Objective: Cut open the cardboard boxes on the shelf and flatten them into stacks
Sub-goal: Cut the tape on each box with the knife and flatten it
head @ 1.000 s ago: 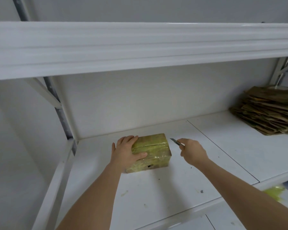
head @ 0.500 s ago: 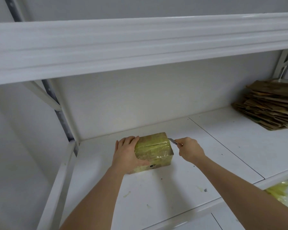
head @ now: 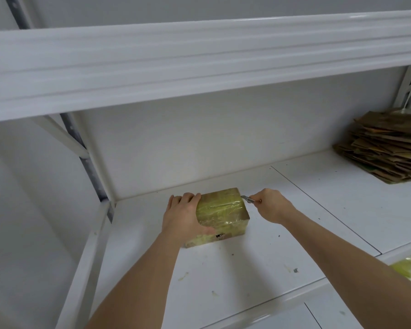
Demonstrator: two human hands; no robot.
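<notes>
Now, stage: opening the taped seam of one box, the flattening not yet begun.
Box: the cardboard box (head: 220,216), wrapped in glossy yellowish tape, lies on the white shelf (head: 235,276) towards its left rear corner, just in front of the back wall.
Long axis: it runs left to right across my view, the right end turned slightly nearer the wall; a seam line shows along the top face.
Left hand: my left hand (head: 184,217) covers the box's left end, its fingers (head: 188,198) laid over the top edge and the thumb wrapped along the near face, gripping it steady.
Right hand: my right hand (head: 272,205) sits just beside the box's right end, its fingers curled tight round the utility knife (head: 248,199).
Blade: the tip points left and meets the upper right edge of the box; whether it has entered the tape I cannot tell.
Key relation: the box lies to the left of the knife hand, so I judge the stroke must travel leftward along the seam, towards my holding hand.
Risk: the blade would run at the left fingers unless it stops short of them.
Stack: flattened cardboard (head: 387,148) is piled at the far right of the same shelf, well apart from the box.
Debris: small scraps dot the shelf near its front edge.
</notes>
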